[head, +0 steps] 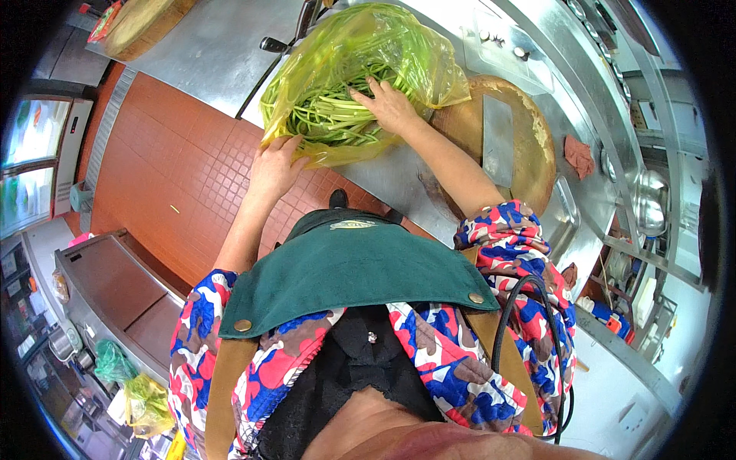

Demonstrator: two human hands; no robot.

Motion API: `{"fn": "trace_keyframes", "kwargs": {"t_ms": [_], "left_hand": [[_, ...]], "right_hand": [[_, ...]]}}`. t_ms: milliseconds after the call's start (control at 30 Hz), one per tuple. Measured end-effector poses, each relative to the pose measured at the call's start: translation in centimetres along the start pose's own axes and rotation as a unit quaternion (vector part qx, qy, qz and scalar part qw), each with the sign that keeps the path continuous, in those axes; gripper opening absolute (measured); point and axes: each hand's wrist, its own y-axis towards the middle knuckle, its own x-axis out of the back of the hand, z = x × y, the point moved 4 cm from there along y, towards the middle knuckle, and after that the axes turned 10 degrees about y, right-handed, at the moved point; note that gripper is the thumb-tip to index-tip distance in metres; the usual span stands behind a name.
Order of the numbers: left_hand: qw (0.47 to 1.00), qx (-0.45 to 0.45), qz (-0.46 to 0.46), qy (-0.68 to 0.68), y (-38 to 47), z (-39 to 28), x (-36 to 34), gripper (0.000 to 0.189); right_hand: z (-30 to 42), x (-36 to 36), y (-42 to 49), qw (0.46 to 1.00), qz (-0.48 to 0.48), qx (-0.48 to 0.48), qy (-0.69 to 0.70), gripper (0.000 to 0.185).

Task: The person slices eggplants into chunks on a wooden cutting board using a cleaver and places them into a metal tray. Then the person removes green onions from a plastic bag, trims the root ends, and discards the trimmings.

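Note:
A yellow translucent plastic bag (356, 152) lies open before me at the edge of the steel counter. Long green leafy-vegetable stems (336, 109) fill it in a loose heap. The bag's near left rim is pinched in my left hand (277, 167). My right hand (391, 108) rests on the stems with its fingers spread, and what lies beneath its palm is hidden. To the right is a round wooden chopping block (526, 152), partly behind my right forearm. A cleaver (497, 141) lies flat on the block, its handle end covered by that arm.
Beyond the block stands a clear plastic container (509, 52). A reddish cloth (579, 156) lies on the counter at right. Another round wooden board (144, 26) is at the upper left. Red floor tiles (172, 155) extend left to a glass-door fridge (34, 149).

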Motion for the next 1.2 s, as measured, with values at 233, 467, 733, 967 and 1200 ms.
{"fn": "trace_keyframes", "kwargs": {"t_ms": [233, 467, 733, 967, 1200], "left_hand": [[0.999, 0.042, -0.014, -0.032, -0.1, 1.1, 1.1, 0.044], [0.996, 0.055, -0.065, 0.003, 2.5, 1.5, 2.7, 0.046], [0.992, 0.080, -0.095, -0.008, 7.5, -0.5, 5.1, 0.067], [0.976, -0.010, -0.214, -0.024, 9.7, -4.1, 7.8, 0.080], [0.989, 0.023, -0.143, 0.030, 8.9, -5.0, 6.3, 0.073]], "right_hand": [[-1.8, 4.1, -2.5, 0.987, 0.014, 0.046, 0.154, 0.081], [-1.8, 6.0, -4.1, 0.943, 0.178, -0.013, 0.280, 0.081], [-12.2, 5.0, -0.8, 0.848, 0.032, -0.410, 0.335, 0.057], [-12.9, 2.8, -0.6, 0.765, 0.080, -0.501, 0.396, 0.102], [-13.6, -0.8, -1.2, 0.785, -0.035, -0.492, 0.376, 0.085]]}}
